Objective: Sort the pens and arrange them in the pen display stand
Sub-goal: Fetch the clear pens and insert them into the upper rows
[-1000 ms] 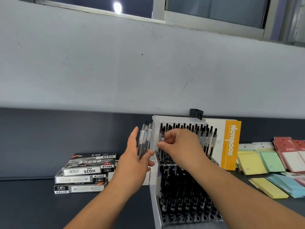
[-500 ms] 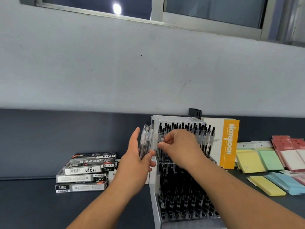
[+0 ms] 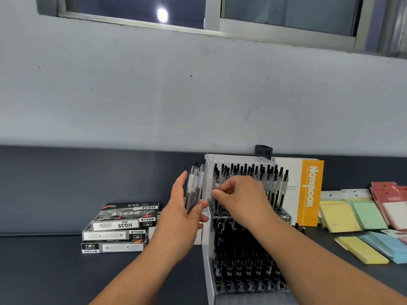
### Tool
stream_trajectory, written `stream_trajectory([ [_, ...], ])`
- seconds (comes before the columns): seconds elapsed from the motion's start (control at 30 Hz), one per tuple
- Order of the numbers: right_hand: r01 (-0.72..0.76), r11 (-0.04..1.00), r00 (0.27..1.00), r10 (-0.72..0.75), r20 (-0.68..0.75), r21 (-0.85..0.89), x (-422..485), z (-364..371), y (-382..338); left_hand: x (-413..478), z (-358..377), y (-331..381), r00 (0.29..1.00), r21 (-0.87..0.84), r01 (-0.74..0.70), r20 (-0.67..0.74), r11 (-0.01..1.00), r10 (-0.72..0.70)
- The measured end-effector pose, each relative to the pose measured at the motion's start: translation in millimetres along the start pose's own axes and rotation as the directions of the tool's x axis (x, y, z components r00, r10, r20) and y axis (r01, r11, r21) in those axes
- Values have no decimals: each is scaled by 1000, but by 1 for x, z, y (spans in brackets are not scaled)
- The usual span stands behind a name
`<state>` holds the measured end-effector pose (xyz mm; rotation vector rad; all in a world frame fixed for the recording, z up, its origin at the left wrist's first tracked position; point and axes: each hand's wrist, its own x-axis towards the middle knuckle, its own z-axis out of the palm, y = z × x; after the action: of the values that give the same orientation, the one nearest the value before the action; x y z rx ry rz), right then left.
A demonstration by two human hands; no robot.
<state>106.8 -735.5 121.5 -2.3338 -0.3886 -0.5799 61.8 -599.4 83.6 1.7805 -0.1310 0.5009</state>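
A white tiered pen display stand [image 3: 207, 249] stands in the middle of the dark desk, its rows filled with several black pens [image 3: 248, 260]. My left hand [image 3: 182, 216] holds a bundle of clear-barrelled pens [image 3: 195, 188] upright just left of the stand. My right hand [image 3: 240, 197] is at the upper tier's left end and pinches a single pen [image 3: 217, 186] standing among the top-row pens.
A stack of black pen boxes [image 3: 119, 227] marked HQ35 lies to the left. An orange and white notebook [image 3: 308, 190] stands behind the stand on the right. Pastel sticky-note pads [image 3: 363, 219] and red packets [image 3: 392, 205] lie at the far right. The wall is close behind.
Both hands have stayed almost in place. My right hand's fingers have shifted slightly on the pen at the top row's left end, and the camera has tilted a little.
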Motion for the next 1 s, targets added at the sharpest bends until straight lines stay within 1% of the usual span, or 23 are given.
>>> stream_trajectory([
  [0.1,-5,996,997,12,-77,95,-4,-4,1,-2,0,7,1000,-9,15,-9,1000,-15],
  [0.17,29,976,992,-2,-123,215,-7,-8,-2,-6,2,12,1000,-5,7,20,1000,-7],
  [0.2,23,954,995,8,-103,297,-7,-10,-4,-8,3,16,999,-8,-4,43,1000,5],
  [0.23,-10,917,998,31,-46,399,-7,-13,-5,-11,6,19,998,-10,-12,67,1000,12],
  [0.3,-156,783,986,88,142,602,-6,-19,-6,-13,10,23,995,-28,-8,100,1000,10],
  [0.37,-282,666,953,109,283,691,-4,-27,-3,-13,13,24,993,-58,3,116,998,4],
  [0.4,-306,642,944,106,314,703,-3,-30,-1,-13,16,24,993,-67,5,122,998,3],
  [0.47,-294,650,947,99,306,700,0,-36,1,-12,20,25,992,-68,4,124,998,4],
  [0.57,-229,685,971,106,215,692,5,-43,3,-6,24,24,998,-77,9,69,997,-3],
  [0.63,-147,752,989,109,99,643,9,-49,4,-1,24,21,1000,-41,-2,-13,999,2],
  [0.7,-58,846,996,87,-29,530,11,-54,5,1,24,20,998,-17,7,-67,1000,-9],
  [0.77,-4,904,995,47,-90,428,11,-54,7,1,26,18,996,-1,23,-90,1000,-23],
  [0.87,33,950,996,-5,-90,312,11,-45,11,1,29,17,996,26,30,-85,999,-27],
  [1.0,47,982,999,-47,-2,181,9,-28,17,4,30,16,997,42,23,-73,999,-20],
])
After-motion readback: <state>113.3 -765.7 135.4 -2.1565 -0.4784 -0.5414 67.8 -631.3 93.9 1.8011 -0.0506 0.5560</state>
